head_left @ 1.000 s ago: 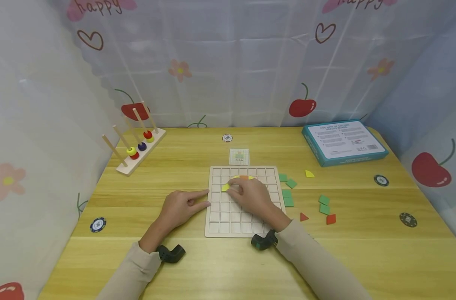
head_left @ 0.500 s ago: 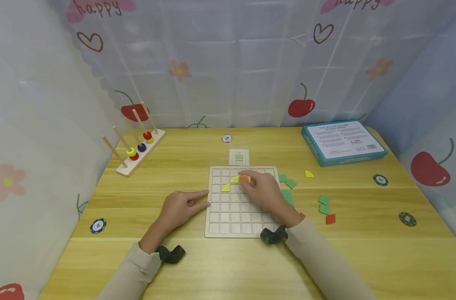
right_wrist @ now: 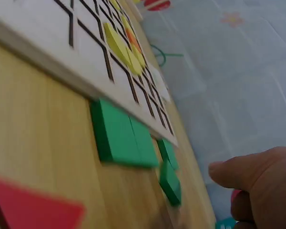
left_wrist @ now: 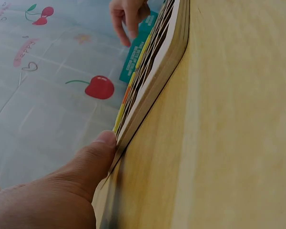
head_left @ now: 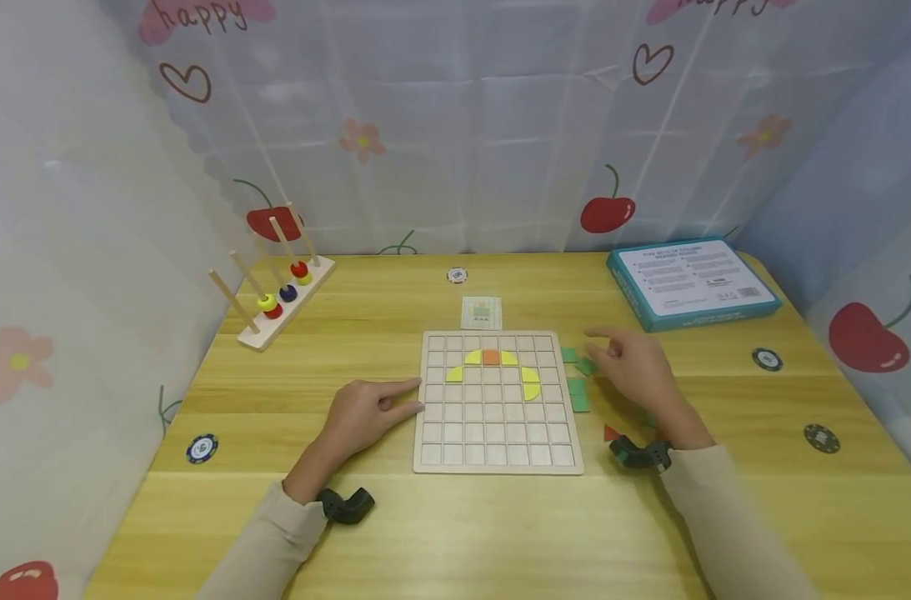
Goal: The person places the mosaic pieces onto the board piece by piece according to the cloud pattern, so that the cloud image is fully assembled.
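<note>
A wooden grid board [head_left: 463, 454] lies mid-table. My left hand [head_left: 361, 417] rests thumb and forefinger on its left edge; in the left wrist view the thumb [left_wrist: 105, 143] touches that edge. On the board are an orange square [head_left: 491, 357] and several yellow quarter-round tiles [head_left: 530, 390] in an arch. My right hand [head_left: 638, 371] is over the table right of the board, forefinger stretched out, nothing seen in it. Green square tiles [head_left: 579, 402] lie along the board's right edge, also as green tiles [right_wrist: 117, 136] in the right wrist view. A red triangle [head_left: 611, 433] lies near the right wrist.
A small pattern card [head_left: 481, 313] lies behind the board. At the back left stands a peg rack [head_left: 256, 337] with beads; a teal box [head_left: 695, 283] lies back right. Poker chips [head_left: 202, 448] are scattered around. A printed curtain [head_left: 455, 167] surrounds the table.
My right hand has left the board, moving right to hover over the table beyond it. The yellow tiles on the board's right side are now uncovered. My left hand has stayed at the edge.
</note>
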A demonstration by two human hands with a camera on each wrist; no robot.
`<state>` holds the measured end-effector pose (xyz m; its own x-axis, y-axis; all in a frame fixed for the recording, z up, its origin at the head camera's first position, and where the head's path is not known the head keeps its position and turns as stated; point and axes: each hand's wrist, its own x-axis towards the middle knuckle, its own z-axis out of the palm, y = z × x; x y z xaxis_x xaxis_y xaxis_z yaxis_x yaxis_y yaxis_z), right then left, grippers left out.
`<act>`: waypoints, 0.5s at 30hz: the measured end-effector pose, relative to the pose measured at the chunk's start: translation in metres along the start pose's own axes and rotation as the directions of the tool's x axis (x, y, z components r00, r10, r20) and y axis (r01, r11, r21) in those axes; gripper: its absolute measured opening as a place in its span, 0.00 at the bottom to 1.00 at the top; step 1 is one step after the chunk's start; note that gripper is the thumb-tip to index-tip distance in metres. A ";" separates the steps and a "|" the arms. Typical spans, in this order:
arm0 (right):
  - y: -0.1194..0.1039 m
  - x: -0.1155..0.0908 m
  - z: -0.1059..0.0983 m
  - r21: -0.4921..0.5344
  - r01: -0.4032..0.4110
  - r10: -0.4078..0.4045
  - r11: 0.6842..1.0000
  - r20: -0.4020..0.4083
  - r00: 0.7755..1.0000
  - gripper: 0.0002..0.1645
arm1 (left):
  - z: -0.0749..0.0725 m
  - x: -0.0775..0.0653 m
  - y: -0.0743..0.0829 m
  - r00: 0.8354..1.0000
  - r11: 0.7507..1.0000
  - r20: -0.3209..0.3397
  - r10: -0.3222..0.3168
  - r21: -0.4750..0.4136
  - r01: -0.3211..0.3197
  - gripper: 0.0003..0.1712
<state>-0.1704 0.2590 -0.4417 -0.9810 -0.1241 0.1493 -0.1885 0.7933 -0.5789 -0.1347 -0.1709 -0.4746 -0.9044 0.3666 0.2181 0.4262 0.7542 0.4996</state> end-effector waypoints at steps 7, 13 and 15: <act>0.045 -0.009 -0.032 -0.057 -0.078 0.084 0.995 0.115 0.990 0.22 | 0.000 0.000 0.002 0.999 1.000 -0.022 0.023 -0.002 -0.023 0.23; 0.053 -0.005 -0.036 -0.064 -0.076 0.086 0.995 0.163 0.983 0.24 | 0.000 0.000 0.002 1.000 1.000 -0.006 0.002 -0.001 -0.002 0.24; 0.053 -0.003 -0.035 -0.062 -0.073 0.083 0.995 0.181 0.980 0.25 | 0.000 0.001 0.002 1.000 1.000 -0.004 0.001 -0.001 -0.001 0.24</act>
<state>-0.1756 0.3219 -0.4449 -0.9854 -0.1635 -0.0469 -0.1131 0.8359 -0.5372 -0.1345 -0.1695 -0.4735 -0.9043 0.3651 0.2213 0.4267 0.7535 0.5003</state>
